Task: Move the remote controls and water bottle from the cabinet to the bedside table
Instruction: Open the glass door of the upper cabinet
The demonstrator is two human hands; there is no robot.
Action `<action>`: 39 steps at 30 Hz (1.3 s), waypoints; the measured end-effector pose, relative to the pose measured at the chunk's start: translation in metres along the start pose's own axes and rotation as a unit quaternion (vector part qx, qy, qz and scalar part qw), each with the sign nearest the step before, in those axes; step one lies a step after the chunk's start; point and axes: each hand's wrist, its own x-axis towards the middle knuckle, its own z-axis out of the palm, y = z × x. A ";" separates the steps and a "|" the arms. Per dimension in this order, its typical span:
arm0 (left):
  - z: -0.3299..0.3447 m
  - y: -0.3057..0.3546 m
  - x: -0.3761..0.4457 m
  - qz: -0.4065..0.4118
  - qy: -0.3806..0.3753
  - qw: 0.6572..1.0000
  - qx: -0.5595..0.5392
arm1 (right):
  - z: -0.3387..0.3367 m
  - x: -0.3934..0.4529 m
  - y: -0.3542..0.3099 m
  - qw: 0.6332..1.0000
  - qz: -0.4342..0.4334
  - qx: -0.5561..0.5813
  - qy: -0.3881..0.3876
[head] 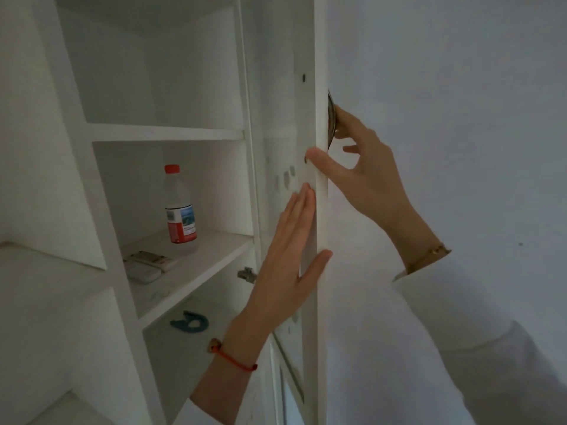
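Note:
A clear water bottle (180,207) with a red cap and a red and blue label stands upright on the middle shelf (214,250) of the white cabinet. In front of it two white remote controls (147,265) lie stacked near the shelf's left side. The cabinet door (319,87) stands open, seen edge-on. My left hand (291,256) presses flat with straight fingers against the door's inner face, thumb hooked on its edge. My right hand (365,173) holds the door's metal handle (331,118) on the outer side, its thumb on the door edge.
An upper shelf (165,131) sits above the bottle. A small blue object (190,322) lies on the shelf below. A metal hinge (247,274) sticks out near the door. A white wall (460,87) fills the right side. More white shelving (46,271) stands at the left.

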 end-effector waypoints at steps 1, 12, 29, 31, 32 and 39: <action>0.003 0.000 0.003 0.007 -0.006 1.000 0.001 | -0.004 -0.001 0.003 1.000 -0.001 -0.015 0.002; 0.051 -0.003 0.033 0.051 -0.032 0.998 -0.021 | -0.034 -0.002 0.043 0.991 -0.038 -0.128 -0.006; 0.146 -0.025 0.096 0.059 -0.028 0.998 0.025 | -0.067 0.029 0.150 0.966 -0.013 -0.257 -0.031; 0.156 -0.028 0.105 0.058 -0.027 0.997 0.036 | -0.069 0.035 0.165 0.959 -0.022 -0.281 -0.029; 0.161 -0.030 0.108 0.057 -0.026 0.997 0.041 | -0.070 0.037 0.173 0.955 -0.027 -0.293 -0.029; 0.191 -0.054 0.133 0.036 -0.036 0.996 0.076 | -0.067 0.058 0.224 0.949 -0.027 -0.313 -0.032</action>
